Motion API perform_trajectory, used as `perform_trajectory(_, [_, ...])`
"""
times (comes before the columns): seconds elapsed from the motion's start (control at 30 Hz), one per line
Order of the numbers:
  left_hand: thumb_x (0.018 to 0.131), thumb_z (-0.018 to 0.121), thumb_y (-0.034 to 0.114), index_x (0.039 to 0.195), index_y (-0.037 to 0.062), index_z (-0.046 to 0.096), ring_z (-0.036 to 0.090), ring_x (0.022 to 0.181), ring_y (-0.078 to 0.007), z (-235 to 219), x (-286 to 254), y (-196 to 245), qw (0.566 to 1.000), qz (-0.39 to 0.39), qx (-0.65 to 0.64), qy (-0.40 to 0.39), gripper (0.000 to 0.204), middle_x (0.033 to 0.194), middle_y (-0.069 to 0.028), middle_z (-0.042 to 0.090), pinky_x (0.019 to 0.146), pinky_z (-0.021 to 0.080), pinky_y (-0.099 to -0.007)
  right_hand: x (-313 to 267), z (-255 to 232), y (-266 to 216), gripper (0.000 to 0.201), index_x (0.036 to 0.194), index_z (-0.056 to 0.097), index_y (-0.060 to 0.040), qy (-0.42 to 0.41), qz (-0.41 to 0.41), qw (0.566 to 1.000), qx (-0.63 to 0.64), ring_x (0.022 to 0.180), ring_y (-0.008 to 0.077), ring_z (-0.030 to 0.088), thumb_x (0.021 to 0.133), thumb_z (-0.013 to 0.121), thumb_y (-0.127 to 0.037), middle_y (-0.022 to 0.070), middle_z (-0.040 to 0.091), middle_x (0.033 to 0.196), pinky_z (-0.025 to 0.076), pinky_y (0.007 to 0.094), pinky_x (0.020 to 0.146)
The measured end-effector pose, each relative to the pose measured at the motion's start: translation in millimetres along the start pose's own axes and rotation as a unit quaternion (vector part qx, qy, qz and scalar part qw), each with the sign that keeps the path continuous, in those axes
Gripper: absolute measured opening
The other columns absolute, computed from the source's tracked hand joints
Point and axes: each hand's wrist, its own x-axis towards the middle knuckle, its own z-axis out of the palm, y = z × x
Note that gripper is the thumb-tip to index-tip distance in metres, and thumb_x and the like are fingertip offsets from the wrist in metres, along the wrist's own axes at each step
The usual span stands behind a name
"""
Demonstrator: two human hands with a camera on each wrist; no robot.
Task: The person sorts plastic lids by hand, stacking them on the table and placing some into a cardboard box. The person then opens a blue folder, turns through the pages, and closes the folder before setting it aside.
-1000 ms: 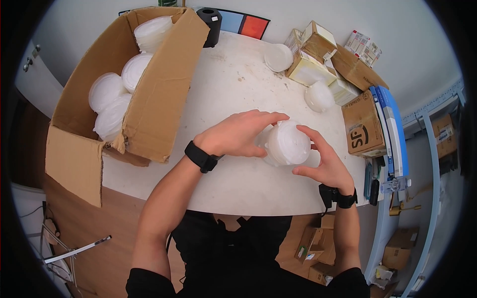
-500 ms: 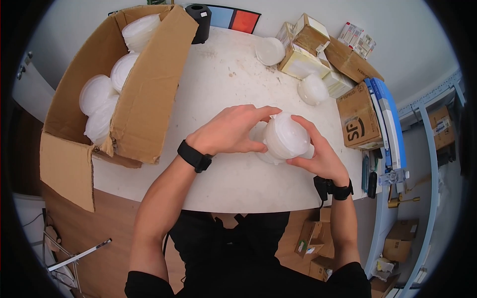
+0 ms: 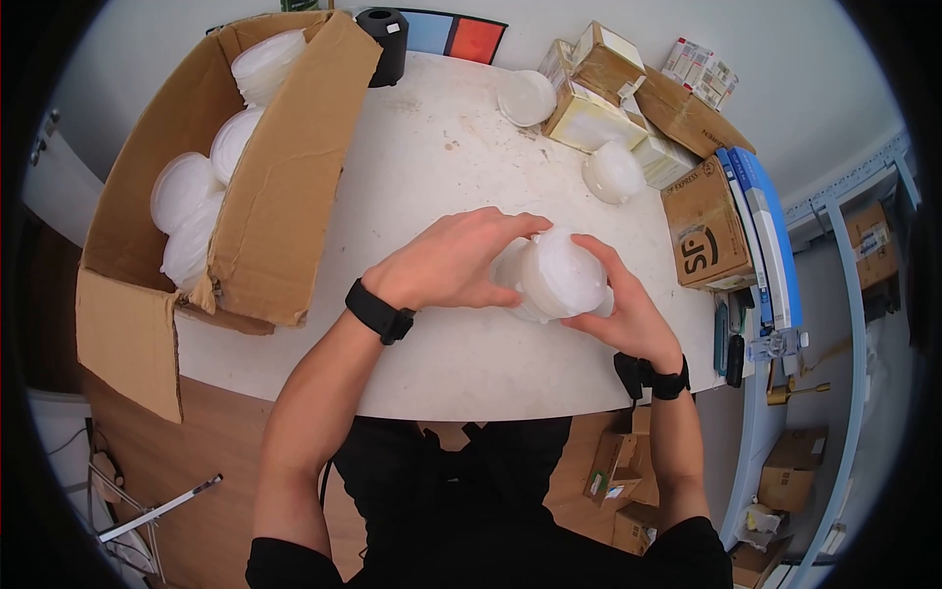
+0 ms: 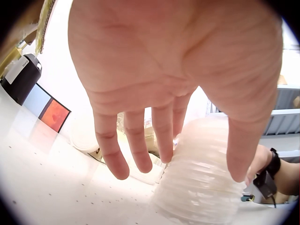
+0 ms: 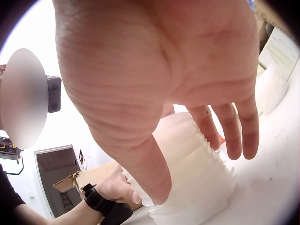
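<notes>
Near the middle of the table (image 3: pixel 442 363), a stack of round, translucent white plastic lids (image 3: pixel 567 273) stands tilted between both hands. Its layered rims show in the left wrist view, and small tabs stick out along its side in the right wrist view. The left hand (image 3: pixel 453 263) holds the stack's left side, with the index fingertip at the upper rim and the thumb low at the front. From the right, the right hand (image 3: pixel 633 309) grips it between thumb and fingers. The lower left of the stack is partly hidden behind the left fingers.
An open cardboard box (image 3: pixel 285 206) on the left holds several similar white stacks. At the back right are another white stack (image 3: pixel 614 173), a round white piece (image 3: pixel 526 98) and small cartons (image 3: pixel 594 123). An SF carton (image 3: pixel 708 231) and blue folders (image 3: pixel 767 236) line the right edge.
The right hand's fingers and thumb have closed in on the stack, which has tilted slightly. The left hand keeps its place at the stack's left side. The head view has shifted a little.
</notes>
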Motion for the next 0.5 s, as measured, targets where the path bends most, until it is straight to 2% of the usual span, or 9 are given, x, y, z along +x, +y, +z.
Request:
perform_trajectory(0.33, [0.070,0.089,0.015,0.141,0.0105,0.056,0.067,0.113,-0.0335,2.1,0.9,-0.8,1.000,-0.016,-0.008,0.001,0.079,0.118,-0.0155,0.070,0.101,0.052,-0.0434,1.1,4.0,-5.9,0.096,0.157,0.038,-0.0125,-0.001,0.008,1.000,0.001,0.143,0.0324,0.049,0.075,0.089,-0.007,0.0166,0.050,0.153,0.039,0.0433,0.118])
perform_trajectory(0.4, [0.070,0.089,0.015,0.141,0.0106,0.056,0.067,0.114,-0.0335,1.4,0.7,-1.6,1.000,-0.017,-0.009,0.000,0.078,0.117,-0.0157,0.070,0.101,0.052,-0.0433,2.5,4.5,-8.0,0.092,0.155,0.040,-0.0097,0.012,-0.005,1.000,-0.021,0.141,0.0357,0.052,0.076,0.088,-0.007,0.0175,0.054,0.150,0.044,0.0441,0.116])
perform_trajectory(0.5, [0.070,0.089,0.014,0.141,0.0106,0.056,0.067,0.114,-0.0333,1.2,0.2,-1.9,1.000,-0.014,-0.010,0.006,0.079,0.117,-0.0159,0.070,0.101,0.052,-0.0434,3.4,5.1,-8.3,0.094,0.155,0.040,-0.0098,0.014,-0.009,1.000,-0.021,0.141,0.0359,0.052,0.075,0.089,-0.007,0.0178,0.054,0.151,0.044,0.0442,0.116])
